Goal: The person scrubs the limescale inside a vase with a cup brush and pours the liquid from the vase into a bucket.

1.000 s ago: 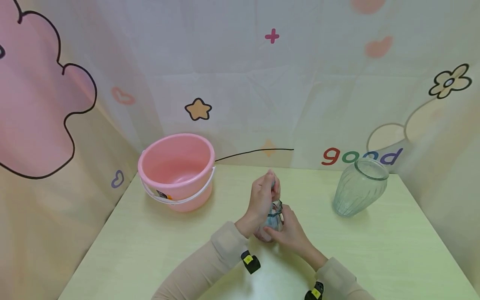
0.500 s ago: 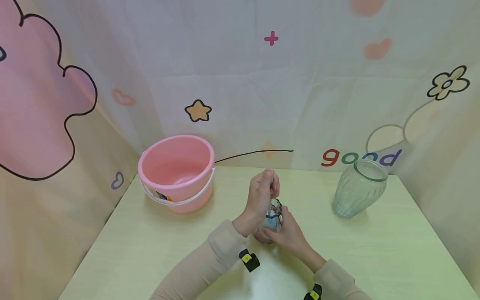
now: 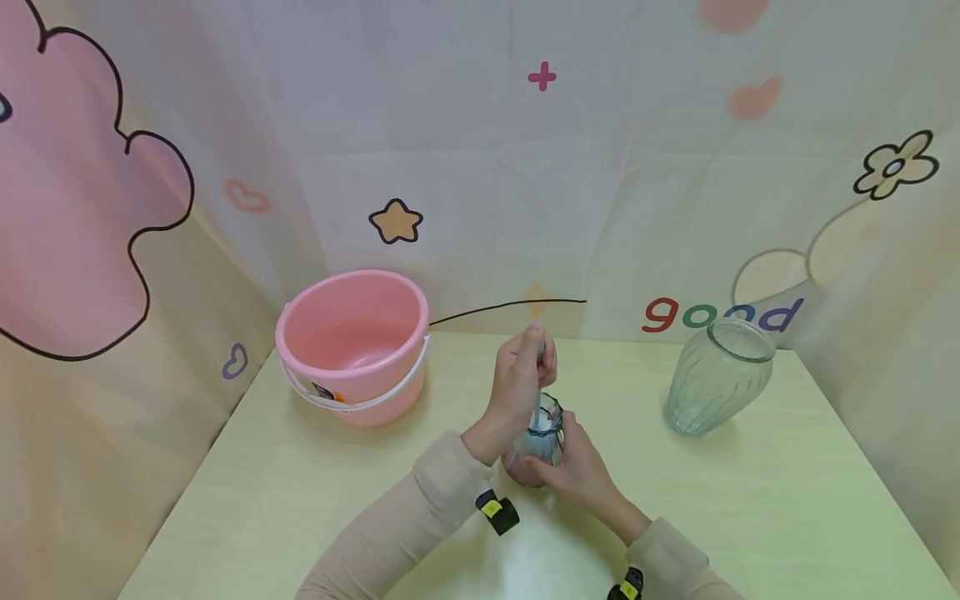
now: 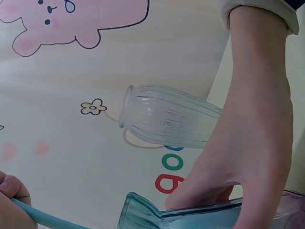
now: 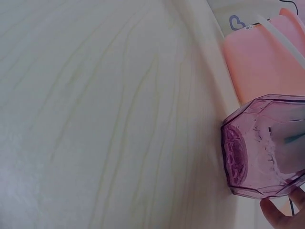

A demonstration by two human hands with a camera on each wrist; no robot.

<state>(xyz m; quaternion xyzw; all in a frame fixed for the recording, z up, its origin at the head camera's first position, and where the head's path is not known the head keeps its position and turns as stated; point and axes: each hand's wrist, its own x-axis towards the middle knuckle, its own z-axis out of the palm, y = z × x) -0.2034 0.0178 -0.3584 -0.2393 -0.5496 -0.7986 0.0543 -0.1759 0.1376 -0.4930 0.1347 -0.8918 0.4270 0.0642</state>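
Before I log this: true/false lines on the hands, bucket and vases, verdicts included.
1. The right hand grips the purple-and-blue vase. True.
2. The left hand holds a light-blue rod. True.
3. The rod is wholly outside that vase. False: it reaches into its mouth.
4. The pink bucket stands left of both hands. True.
5. Both vases are being held. False: the clear vase stands apart, right of both hands.
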